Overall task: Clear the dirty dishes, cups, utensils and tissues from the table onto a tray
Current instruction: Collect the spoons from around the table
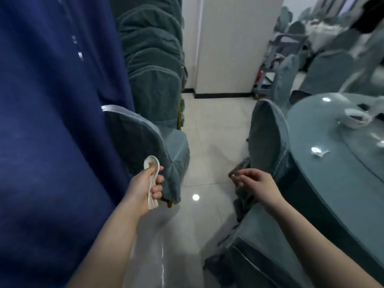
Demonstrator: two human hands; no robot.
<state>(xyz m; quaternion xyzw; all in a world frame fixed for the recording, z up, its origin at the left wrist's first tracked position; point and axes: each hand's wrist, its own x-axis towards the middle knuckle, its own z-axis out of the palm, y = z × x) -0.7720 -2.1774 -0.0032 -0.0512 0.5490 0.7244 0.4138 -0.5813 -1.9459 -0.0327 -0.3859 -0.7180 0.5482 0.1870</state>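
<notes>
White spoons, stacked, are gripped in the left hand at near left; the right hand is held loosely curled, holding nothing, beside the table at right.

White spoons with greenish smears, teal chair covers, teal tablecloth, navy curtain, cream floor tiles

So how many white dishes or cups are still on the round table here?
1 plainly visible: a white cup or bowl near the round table's far right edge. The frame cuts the table off and that area is blurred, so more may be hidden.
</notes>
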